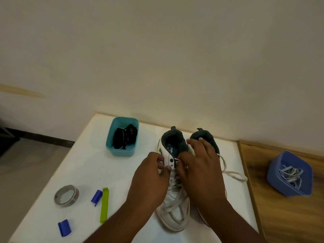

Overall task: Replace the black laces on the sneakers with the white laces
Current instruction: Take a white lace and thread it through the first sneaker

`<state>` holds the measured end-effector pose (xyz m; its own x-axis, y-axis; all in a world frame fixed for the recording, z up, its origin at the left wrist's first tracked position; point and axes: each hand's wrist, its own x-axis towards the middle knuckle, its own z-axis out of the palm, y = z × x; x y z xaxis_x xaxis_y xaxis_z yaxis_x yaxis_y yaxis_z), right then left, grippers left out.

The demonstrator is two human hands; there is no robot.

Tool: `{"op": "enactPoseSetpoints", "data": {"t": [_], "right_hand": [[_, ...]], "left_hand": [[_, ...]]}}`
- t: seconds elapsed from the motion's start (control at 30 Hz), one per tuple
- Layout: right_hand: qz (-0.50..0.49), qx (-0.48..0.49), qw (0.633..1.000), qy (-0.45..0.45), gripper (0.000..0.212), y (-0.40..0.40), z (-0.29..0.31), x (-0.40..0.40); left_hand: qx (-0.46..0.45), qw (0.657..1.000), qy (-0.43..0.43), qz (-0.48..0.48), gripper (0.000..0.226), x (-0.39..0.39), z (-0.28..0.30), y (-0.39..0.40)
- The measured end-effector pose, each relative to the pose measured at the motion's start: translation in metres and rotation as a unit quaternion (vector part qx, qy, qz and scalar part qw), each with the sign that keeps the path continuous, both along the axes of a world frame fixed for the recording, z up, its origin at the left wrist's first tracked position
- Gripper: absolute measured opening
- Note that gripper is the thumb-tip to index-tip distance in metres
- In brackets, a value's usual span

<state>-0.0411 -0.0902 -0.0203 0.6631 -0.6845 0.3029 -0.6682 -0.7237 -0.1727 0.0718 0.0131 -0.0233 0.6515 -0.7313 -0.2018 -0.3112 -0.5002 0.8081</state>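
On the white table: a tape roll, a green clip, 2 blue clips

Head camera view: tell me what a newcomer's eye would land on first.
First, the two hands, left hand and right hand, working white laces at the upper eyelets of the left sneaker, mid-table. Next, the teal tub of black laces at the back left, and the blue tub with pale laces on the wooden surface at right.
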Motion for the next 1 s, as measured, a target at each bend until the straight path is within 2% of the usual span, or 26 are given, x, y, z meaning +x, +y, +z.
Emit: {"op": "enactPoseSetpoints", "data": {"t": [0.1,0.23,0.33,0.47,0.6,0.63,0.87,1.0], "right_hand": [[-0.019,-0.001,0.999,0.028,0.010,0.002,0.001,0.004],[-0.039,0.017,0.999,0.010,0.008,0.005,-0.001,0.005],[-0.056,0.019,0.998,0.018,0.009,0.007,-0.001,0.004],[-0.021,0.038,0.998,0.053,0.008,0.006,0.000,0.006],[-0.023,0.214,0.976,-0.026,0.011,-0.001,0.000,0.005],[-0.021,0.234,0.971,-0.033,0.012,-0.003,0.000,0.004],[0.013,0.208,0.978,0.002,0.013,-0.004,-0.003,0.005],[0.011,0.223,0.975,-0.024,0.013,0.001,-0.002,0.007]], "left_hand": [[-0.001,1.000,-0.006,-0.001,0.020,0.004,-0.003,0.002],[0.004,1.000,0.003,-0.004,0.022,0.005,-0.006,0.003],[0.000,1.000,-0.003,-0.013,0.034,0.005,-0.005,0.003],[-0.007,1.000,-0.005,-0.028,0.043,0.005,-0.007,0.004],[-0.019,1.000,0.004,-0.019,0.036,0.008,-0.007,0.003],[-0.022,1.000,0.005,-0.015,0.034,0.010,-0.007,0.002],[-0.033,0.999,0.005,0.003,0.030,0.013,-0.008,0.002],[-0.042,0.999,-0.029,0.014,0.012,0.016,-0.006,0.003]]}}
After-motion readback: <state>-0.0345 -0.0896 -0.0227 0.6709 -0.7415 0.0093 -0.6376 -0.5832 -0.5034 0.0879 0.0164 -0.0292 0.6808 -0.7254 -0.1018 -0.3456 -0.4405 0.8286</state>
